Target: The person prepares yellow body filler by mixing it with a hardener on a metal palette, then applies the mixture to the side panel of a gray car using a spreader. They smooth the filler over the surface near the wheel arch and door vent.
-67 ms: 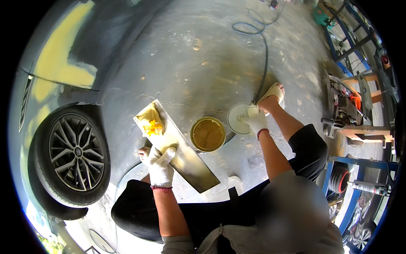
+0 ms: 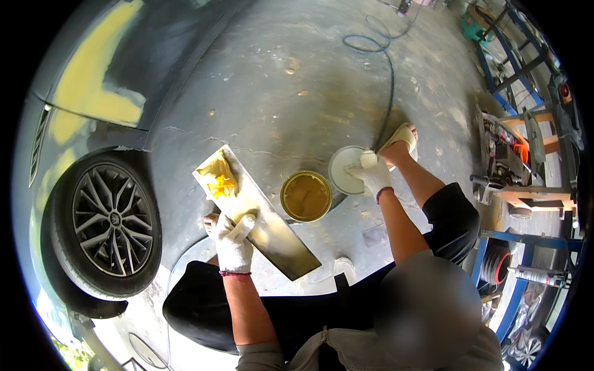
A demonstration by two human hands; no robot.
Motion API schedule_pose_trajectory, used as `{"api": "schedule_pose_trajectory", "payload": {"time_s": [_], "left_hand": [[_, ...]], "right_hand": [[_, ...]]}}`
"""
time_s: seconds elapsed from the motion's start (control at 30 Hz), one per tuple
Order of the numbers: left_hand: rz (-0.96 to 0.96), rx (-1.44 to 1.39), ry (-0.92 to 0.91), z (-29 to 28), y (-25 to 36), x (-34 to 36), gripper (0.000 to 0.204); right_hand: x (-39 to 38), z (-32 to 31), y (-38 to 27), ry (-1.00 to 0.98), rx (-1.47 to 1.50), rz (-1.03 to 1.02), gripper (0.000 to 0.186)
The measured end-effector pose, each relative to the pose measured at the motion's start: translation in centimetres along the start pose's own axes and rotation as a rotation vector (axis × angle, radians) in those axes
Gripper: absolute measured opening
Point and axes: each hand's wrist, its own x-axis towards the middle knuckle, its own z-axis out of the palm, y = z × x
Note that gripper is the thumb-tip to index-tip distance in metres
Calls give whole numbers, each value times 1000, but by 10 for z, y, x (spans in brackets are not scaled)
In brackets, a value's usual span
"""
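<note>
White disc [image 2: 344,164] has edged toward the tin [image 2: 305,196], now just off its 2 o'clock, tin still uncovered; right hand [image 2: 374,178] at disc's 4 o'clock, part-curled, grip unclear; left hand [image 2: 232,240] closed on 8 o'clock edge of board [image 2: 263,224], yellow paste [image 2: 216,168] at 11.

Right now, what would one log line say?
left fingers: gripping board; yellow-orange paste: on board; right fingers: at pale disc; tin: open, between board and disc
</note>
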Motion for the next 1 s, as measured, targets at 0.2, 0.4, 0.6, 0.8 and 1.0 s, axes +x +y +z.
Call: {"api": "schedule_pose_trajectory", "payload": {"time_s": [0.2,0.4,0.6,0.8,1.0], "left_hand": [[52,-21,53,-10,6,-1,38],[77,-7,55,-8,5,-19,36],[4,33,-22,4,16,-23,41],[-11,185,-191,25,32,-29,36],[-160,18,-261,36,42,-30,37]], "right_hand": [[-53,66,-73,-161,-288,-186,87],[-94,85,-79,47,-680,-384,88],[-93,84,-92,176,-573,-667,77],[-93,113,-104,-856,602,-243,45],[-127,92,-142,-605,544,-286,31]]}}
